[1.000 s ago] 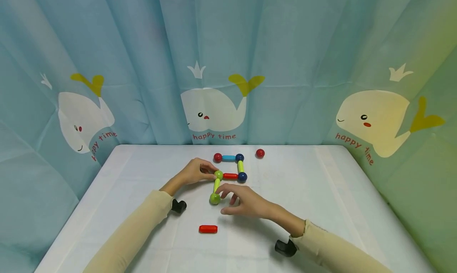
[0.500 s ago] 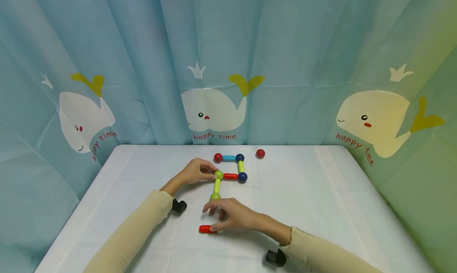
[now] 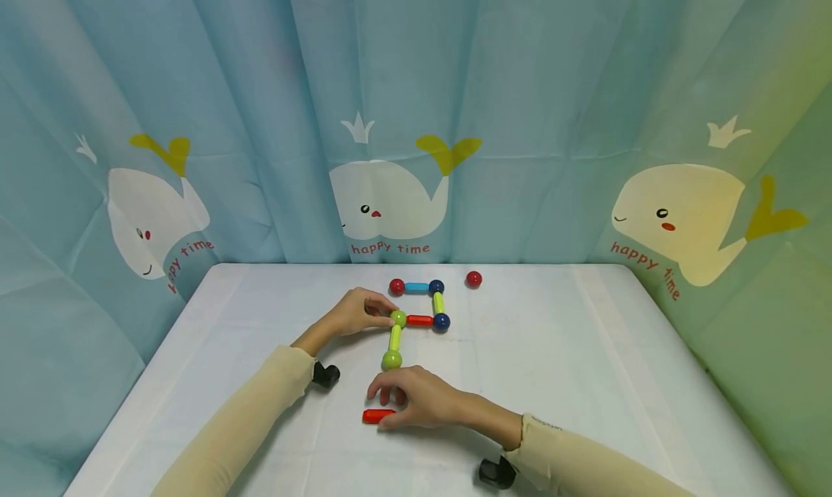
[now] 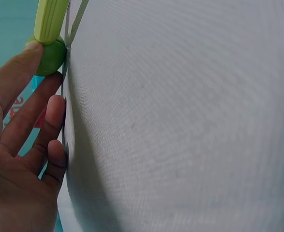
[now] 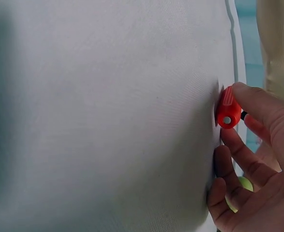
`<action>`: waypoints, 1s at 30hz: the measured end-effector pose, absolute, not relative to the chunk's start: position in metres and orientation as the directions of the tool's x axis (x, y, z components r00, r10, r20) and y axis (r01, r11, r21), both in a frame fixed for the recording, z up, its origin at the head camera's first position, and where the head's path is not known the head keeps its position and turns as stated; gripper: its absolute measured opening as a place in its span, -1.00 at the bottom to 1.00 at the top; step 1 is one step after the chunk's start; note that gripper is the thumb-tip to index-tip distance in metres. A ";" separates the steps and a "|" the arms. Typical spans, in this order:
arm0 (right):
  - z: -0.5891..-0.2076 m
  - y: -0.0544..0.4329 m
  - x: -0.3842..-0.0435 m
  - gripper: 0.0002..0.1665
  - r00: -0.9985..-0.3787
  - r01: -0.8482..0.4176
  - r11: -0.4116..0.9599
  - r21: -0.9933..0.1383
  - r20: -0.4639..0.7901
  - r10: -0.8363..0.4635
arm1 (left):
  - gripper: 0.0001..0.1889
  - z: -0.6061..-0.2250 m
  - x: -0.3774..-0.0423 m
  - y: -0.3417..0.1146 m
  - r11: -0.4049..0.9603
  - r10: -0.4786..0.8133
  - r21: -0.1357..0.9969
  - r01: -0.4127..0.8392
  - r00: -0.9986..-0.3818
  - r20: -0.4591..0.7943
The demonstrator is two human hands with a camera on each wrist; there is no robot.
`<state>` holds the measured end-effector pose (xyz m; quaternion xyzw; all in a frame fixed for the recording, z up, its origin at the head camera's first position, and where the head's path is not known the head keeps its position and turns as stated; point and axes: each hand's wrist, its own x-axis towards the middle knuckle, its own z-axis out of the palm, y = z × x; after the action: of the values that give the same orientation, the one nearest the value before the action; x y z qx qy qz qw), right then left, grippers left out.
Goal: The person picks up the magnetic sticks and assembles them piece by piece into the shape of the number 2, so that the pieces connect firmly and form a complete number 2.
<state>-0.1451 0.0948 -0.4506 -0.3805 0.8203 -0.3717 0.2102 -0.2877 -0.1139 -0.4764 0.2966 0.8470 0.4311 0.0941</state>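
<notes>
My left hand (image 3: pixel 357 313) pinches a green ball (image 4: pixel 52 57) between thumb and index finger, at a bend in a chain of magnetic rods and balls. A yellow-green rod (image 3: pixel 395 338) runs from it to another green ball (image 3: pixel 392 360) nearer me. On its right, a red rod (image 3: pixel 419 321) leads to a dark blue ball (image 3: pixel 441 322). Close to the front, my right hand (image 3: pixel 425 399) has its thumb and a fingertip on opposite sides of a loose red magnetic rod (image 5: pixel 229 107) lying on the table. A silvery dot marks the rod's end.
The chain continues at the back through a yellow-green rod (image 3: pixel 438 303), a dark blue ball (image 3: pixel 436 287) and a light blue rod (image 3: pixel 417 288) to a red ball (image 3: pixel 396 287). A loose red ball (image 3: pixel 474 279) lies right of it. A whale-print curtain (image 3: pixel 533 215) surrounds the white table (image 3: pixel 552 352).
My right hand has left the nearer green ball, come toward me and left, and closed its thumb and fingers around the loose red magnetic rod. The left hand keeps its place on the green ball.
</notes>
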 end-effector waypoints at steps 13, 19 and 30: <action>-0.454 0.093 -0.145 -0.77 -0.618 -0.519 0.459 -0.721 -0.054 -0.784 | -0.77 -0.476 -0.287 -0.113 0.447 0.584 0.787 0.426 -0.805 0.105; -0.453 0.093 -0.144 -0.80 -0.629 -0.507 0.477 -0.718 -0.070 -0.774 | -0.77 -0.476 -0.286 -0.113 0.452 0.577 0.790 0.415 -0.811 0.095; -0.453 0.092 -0.144 -0.81 -0.637 -0.501 0.479 -0.721 -0.069 -0.768 | -0.76 -0.475 -0.287 -0.113 0.440 0.580 0.799 0.410 -0.809 0.096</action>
<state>-0.1435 0.0924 -0.4526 -0.3787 0.8375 -0.3418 0.1956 -0.2869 -0.1130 -0.4748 0.2933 0.8430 0.4405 0.0965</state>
